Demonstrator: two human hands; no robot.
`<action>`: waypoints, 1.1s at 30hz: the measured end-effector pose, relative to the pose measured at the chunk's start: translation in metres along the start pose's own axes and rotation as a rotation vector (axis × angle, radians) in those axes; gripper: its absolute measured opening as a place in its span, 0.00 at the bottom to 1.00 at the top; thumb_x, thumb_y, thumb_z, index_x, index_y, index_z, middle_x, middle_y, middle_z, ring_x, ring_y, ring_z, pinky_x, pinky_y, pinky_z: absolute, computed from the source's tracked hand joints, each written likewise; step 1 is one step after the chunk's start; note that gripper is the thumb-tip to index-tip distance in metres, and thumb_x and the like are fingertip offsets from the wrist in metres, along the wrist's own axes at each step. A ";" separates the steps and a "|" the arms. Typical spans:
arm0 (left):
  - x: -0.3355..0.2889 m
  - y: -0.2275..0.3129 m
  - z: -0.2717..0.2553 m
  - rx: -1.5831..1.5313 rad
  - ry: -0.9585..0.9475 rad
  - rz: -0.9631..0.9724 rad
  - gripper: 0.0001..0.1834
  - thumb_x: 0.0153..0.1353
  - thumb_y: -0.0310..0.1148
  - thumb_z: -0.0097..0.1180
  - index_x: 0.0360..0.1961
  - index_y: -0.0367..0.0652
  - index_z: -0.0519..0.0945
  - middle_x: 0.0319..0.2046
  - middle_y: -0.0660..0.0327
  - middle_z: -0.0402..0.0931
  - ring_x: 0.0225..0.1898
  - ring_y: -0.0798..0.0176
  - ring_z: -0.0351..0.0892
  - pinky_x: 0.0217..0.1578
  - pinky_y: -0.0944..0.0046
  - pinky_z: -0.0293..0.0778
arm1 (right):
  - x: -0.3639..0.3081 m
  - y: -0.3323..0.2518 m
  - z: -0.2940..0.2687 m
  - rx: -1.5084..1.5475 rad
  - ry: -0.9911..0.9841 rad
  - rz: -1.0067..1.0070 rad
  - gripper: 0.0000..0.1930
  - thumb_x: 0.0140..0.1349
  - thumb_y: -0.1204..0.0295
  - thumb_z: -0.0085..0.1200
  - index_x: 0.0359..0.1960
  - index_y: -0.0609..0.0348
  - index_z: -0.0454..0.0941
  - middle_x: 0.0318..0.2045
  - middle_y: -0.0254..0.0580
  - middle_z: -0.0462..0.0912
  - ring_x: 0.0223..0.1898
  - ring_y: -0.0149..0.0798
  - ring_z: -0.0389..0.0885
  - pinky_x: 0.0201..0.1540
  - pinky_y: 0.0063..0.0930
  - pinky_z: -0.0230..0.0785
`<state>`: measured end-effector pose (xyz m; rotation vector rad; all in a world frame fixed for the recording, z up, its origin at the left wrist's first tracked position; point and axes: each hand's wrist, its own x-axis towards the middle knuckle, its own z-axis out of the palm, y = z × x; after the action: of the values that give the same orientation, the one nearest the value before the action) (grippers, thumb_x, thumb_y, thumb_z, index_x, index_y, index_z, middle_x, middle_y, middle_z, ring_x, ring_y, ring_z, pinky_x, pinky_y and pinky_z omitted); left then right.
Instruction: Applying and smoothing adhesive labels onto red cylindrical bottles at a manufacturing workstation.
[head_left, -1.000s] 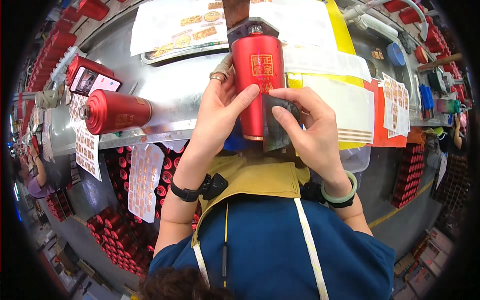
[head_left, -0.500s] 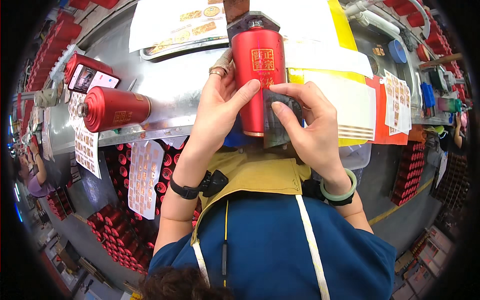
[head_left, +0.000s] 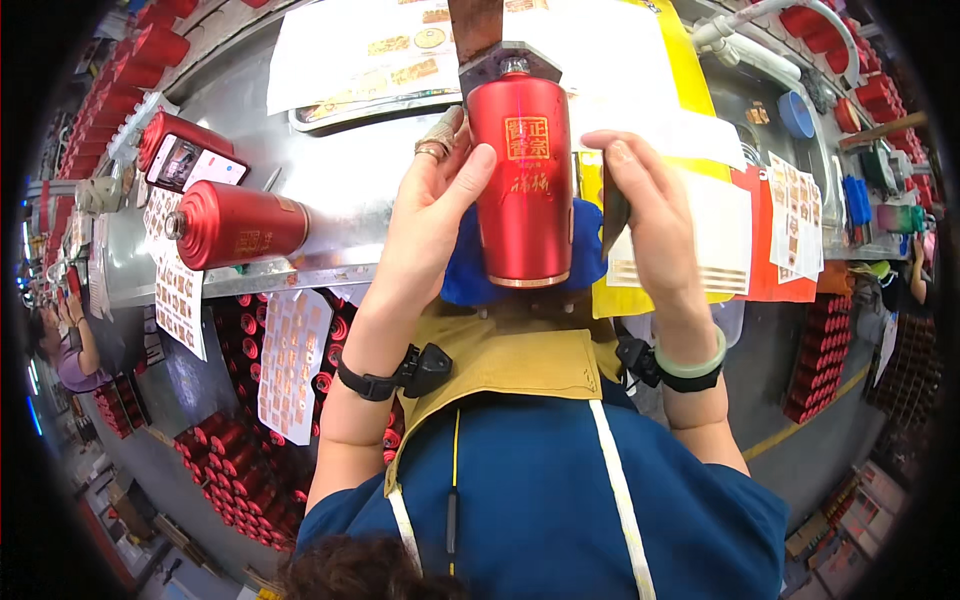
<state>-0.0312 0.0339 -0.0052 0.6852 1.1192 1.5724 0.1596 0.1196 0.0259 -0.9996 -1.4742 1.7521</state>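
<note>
A red bottle (head_left: 521, 220) with gold lettering lies on a blue cloth (head_left: 463, 270), its neck toward a dark metal holder (head_left: 555, 62) at the far side. At its left edge is my left hand (head_left: 432, 190), thumb and fingers apart, thumb tip over the bottle's side; whether it touches cannot be told. To the right and apart from the bottle, my right hand (head_left: 655, 215) grips a thin dark flat scraper (head_left: 614, 205), seen nearly edge-on. A second red bottle (head_left: 245, 228) lies on the metal table at the left.
Behind the second bottle lies a phone (head_left: 195, 163) against another red bottle. Sticker sheets (head_left: 795, 212) hang at the right edge, and more (head_left: 292, 365) lie over bottles below the table. White pipes (head_left: 745, 40) stand at the back right. Another person (head_left: 80, 350) is far left.
My right hand has moved right with the scraper, off the bottle, uncovering the gold script and blue cloth. My left thumb has drawn back toward the bottle's left edge.
</note>
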 end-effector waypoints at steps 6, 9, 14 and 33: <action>0.007 0.002 0.007 0.023 0.022 0.043 0.40 0.69 0.30 0.64 0.74 0.29 0.55 0.69 0.48 0.65 0.69 0.59 0.67 0.69 0.58 0.65 | 0.009 0.026 0.021 -0.148 0.033 -0.021 0.18 0.64 0.64 0.70 0.43 0.60 0.74 0.29 0.29 0.76 0.32 0.22 0.71 0.35 0.20 0.67; 0.010 -0.001 0.008 0.054 0.054 0.081 0.40 0.68 0.28 0.64 0.74 0.28 0.56 0.68 0.48 0.67 0.68 0.59 0.69 0.69 0.58 0.67 | 0.010 0.027 0.022 -0.173 0.041 -0.042 0.18 0.62 0.67 0.71 0.42 0.60 0.73 0.30 0.30 0.76 0.32 0.22 0.70 0.36 0.20 0.67; 0.012 0.000 0.009 0.055 0.075 0.072 0.39 0.68 0.27 0.64 0.73 0.27 0.57 0.66 0.48 0.69 0.66 0.60 0.71 0.67 0.59 0.69 | 0.009 0.024 0.024 -0.150 0.041 -0.043 0.18 0.62 0.67 0.71 0.43 0.60 0.73 0.31 0.30 0.75 0.32 0.22 0.70 0.36 0.20 0.67; -0.007 0.001 0.010 0.157 -0.018 -0.016 0.49 0.62 0.26 0.69 0.77 0.36 0.51 0.68 0.48 0.66 0.68 0.57 0.70 0.69 0.55 0.66 | 0.037 -0.049 0.008 -0.715 -0.365 -0.612 0.14 0.62 0.85 0.56 0.49 0.61 0.80 0.41 0.45 0.83 0.41 0.43 0.81 0.48 0.31 0.74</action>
<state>-0.0209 0.0307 0.0006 0.7910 1.2416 1.4727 0.1332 0.1550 0.0691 -0.4372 -2.4162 0.9950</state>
